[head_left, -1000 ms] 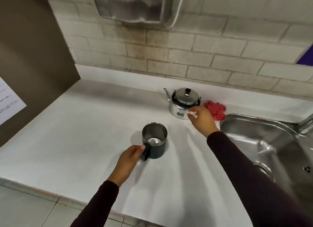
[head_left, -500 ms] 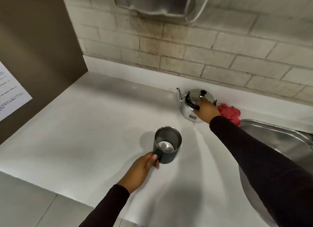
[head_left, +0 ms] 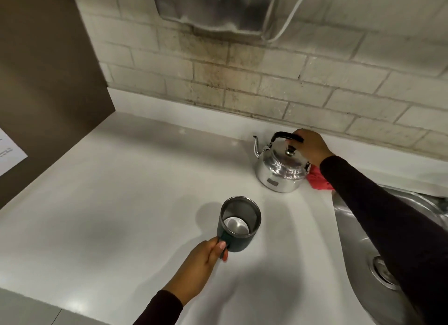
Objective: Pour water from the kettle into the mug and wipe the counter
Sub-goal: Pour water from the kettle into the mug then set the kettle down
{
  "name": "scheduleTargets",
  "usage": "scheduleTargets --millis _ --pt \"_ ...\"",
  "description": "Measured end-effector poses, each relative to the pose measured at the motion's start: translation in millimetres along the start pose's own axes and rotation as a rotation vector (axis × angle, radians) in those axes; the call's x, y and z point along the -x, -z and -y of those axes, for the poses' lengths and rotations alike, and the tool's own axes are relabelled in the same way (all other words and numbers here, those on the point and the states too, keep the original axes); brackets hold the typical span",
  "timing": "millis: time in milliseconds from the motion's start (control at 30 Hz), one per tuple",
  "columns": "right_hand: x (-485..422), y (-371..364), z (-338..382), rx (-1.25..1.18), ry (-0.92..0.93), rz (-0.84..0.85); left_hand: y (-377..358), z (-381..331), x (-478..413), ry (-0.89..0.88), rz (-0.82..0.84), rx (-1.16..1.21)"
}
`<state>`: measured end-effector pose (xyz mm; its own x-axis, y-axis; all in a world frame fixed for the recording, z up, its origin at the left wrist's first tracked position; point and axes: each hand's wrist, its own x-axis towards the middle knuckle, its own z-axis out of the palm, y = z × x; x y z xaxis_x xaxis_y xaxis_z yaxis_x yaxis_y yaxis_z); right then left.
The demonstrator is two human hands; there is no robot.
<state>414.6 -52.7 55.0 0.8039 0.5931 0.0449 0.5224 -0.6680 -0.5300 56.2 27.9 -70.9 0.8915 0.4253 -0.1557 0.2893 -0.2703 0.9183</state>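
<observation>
Currently: steel kettle (head_left: 281, 169) upright on white bench (head_left: 121, 191), near brick wall. Right hand (head_left: 311, 146) closed on kettle's black handle (head_left: 286, 136), raised over lid. Red cloth (head_left: 317, 180) just right of kettle, touching base, partly hidden by sleeve. Mug (head_left: 238, 224) in front of kettle, well apart, upright, empty. Left hand (head_left: 201, 261) pinches mug handle. Sink (head_left: 378, 264) right of kettle.

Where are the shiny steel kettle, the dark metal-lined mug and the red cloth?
shiny steel kettle (head_left: 281, 172), head view, on its rounded body.
dark metal-lined mug (head_left: 242, 242), head view, on its outer wall.
red cloth (head_left: 317, 180), head view, on its visible folds.
</observation>
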Motion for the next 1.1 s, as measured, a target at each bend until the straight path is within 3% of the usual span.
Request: scheduleTargets --millis 200,367,667,1100 --pt "54 49 13 -0.159 0.07 -0.19 2 1 -3 0.002 0.031 -0.012" --pt "118 96 33 -0.238 0.199 -0.25 2 4 -3 -0.005 0.049 0.008" --pt "195 117 52 -0.182 0.253 -0.015 2 -3 -4 -0.011 0.066 0.048" --pt "214 104 92 0.267 0.403 0.181 -1 0 -4 -0.011 0.067 0.051"
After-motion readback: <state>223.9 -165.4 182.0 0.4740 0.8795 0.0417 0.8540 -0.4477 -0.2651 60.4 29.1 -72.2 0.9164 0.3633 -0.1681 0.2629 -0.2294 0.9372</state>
